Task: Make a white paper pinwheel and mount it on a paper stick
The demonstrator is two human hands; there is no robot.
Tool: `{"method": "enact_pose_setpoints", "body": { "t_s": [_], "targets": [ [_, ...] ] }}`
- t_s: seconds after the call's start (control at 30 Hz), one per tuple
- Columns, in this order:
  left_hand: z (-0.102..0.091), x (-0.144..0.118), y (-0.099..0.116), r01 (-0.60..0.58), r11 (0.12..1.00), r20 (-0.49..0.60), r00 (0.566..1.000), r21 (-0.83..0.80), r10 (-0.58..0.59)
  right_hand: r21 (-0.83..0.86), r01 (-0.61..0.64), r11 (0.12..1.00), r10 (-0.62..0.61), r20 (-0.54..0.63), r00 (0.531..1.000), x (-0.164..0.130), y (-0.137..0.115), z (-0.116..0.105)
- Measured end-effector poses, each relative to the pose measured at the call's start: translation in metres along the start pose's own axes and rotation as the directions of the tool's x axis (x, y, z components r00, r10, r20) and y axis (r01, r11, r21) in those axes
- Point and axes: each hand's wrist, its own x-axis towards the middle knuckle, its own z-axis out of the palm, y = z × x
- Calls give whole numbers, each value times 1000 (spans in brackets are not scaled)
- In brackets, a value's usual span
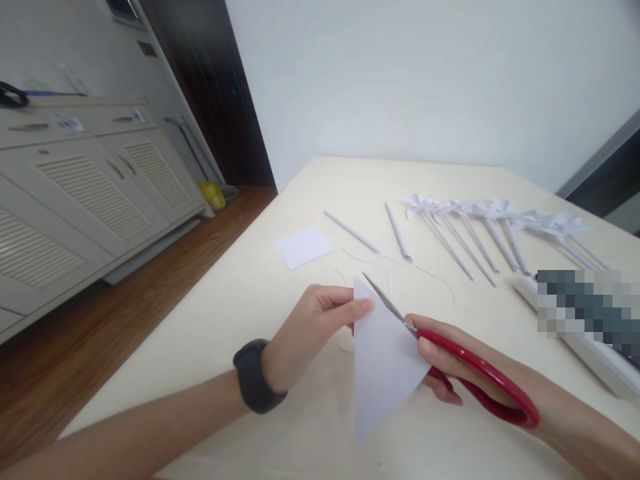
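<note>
Your left hand [313, 320] pinches the upper corner of a folded white paper triangle [383, 360], fingers closed on it above the counter's [260, 293] near edge; your right hand [450, 370] grips red-handled scissors [465, 363], fingers through the loops, blades against the paper's top edge; paper pinwheels [495, 220] lie toward the far right corner; a small white square [303, 247] lies beyond your left hand.

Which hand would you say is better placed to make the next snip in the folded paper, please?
The right hand, probably: it already grips the red scissors, whose blades lie along the edge of the folded paper. The left hand is only pinching that paper.
</note>
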Motion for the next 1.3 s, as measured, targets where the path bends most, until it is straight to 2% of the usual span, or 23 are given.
{"method": "enact_pose_setpoints", "body": {
  "t_s": [0.23,0.43,0.7,1.0,1.17,1.3],
  "targets": [
    [-1,1,-1,10,999,20,1000,-36,-9,33,12,999,-13,14,1000,0,-4,1],
    [-1,-1,0,29,998,18,999,-51,-28,-7,-42,999,42,35,999,-2,-7,1],
    [1,0,0,24,997,7,1000,-68,-23,-4,-1,1000,1,65,998,-1,-6,1],
    [-1,-1,2,69,997,69,995,-30,-67,36,-15,999,14,36,999,1,-3,3],
    [0,-1,4,51,998,72,996,-20,-49,29,-3,1000,1,66,998,-1,-14,6],
    [-1,-1,4,82,995,72,994,-54,-78,28,-22,999,20,62,998,-3,-19,6]
  ]
}}
